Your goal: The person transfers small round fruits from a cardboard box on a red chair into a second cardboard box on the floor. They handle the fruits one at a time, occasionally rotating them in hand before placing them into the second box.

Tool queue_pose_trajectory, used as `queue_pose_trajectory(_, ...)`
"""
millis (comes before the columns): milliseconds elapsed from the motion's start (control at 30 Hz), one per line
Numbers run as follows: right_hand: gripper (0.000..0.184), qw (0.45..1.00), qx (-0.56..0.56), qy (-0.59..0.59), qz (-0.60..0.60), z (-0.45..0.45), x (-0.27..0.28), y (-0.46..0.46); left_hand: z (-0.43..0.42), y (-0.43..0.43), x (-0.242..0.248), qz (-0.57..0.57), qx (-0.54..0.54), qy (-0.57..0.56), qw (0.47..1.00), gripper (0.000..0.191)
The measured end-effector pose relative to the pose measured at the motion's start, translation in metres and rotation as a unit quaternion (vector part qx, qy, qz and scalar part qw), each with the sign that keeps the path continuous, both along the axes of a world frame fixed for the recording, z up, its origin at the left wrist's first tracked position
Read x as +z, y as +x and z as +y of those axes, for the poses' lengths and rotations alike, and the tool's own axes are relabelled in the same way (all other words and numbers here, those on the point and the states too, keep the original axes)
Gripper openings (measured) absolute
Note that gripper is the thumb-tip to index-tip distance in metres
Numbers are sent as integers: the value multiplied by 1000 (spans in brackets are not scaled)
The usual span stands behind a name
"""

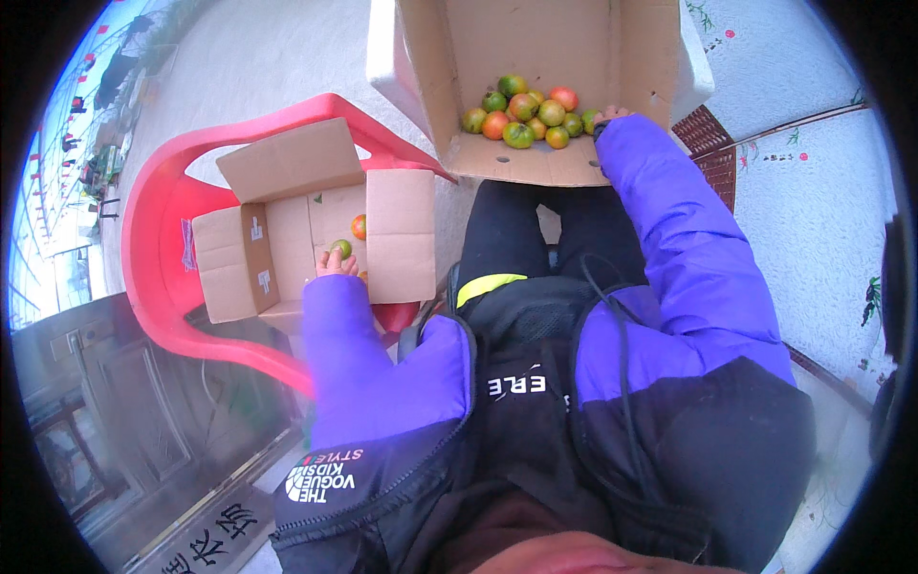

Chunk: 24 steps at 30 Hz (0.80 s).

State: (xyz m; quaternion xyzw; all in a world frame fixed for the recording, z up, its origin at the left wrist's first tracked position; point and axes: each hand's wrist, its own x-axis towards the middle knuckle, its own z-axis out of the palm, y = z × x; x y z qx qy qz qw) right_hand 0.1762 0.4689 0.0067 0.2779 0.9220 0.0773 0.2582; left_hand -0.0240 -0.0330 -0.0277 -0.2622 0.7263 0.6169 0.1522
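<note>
In the smaller cardboard box (290, 222) at the left, my left hand (336, 263) has its fingertips on a small green tomato (342, 249). An orange-red tomato (359, 227) lies in the same box, beside the right flap, and part of another shows by my sleeve. The larger cardboard box (531, 39) lies open towards me, with a pile of green, orange and red tomatoes (523, 107) on its lower side. My right hand (612, 113) reaches to the right end of the pile, next to a green tomato (589, 120). My sleeve hides part of that hand, so its grip is unclear.
A red plastic chair (161, 287) holds the smaller box. White foam (692, 64) shows behind the larger box, and a brown woven panel (713, 165) stands right of it. Patterned white panels (810, 186) line the right side. A grey panelled surface (158, 402) is at lower left.
</note>
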Motion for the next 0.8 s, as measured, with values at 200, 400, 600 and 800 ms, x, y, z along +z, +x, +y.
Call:
queue_pose_trajectory(200, 72, 998, -41, -20, 44, 1, -5, -7, 15, 14, 20, -27, -52, 14, 998, 56)
queue_pose_trajectory(400, 62, 981, -42, -94, 166, -15, 12, -12, 63, 26, 46, 10, -195, 74, 978, 49)
queue_pose_trajectory(600, 58, 830, 85, -404, 374, -120, 48, -39, 141, 78, 75, -18, -364, 167, 916, 50)
queue_pose_trajectory(800, 45, 742, 92, -529, 401, -167, 61, -43, 134, 73, 69, -65, -356, 327, 873, 51)
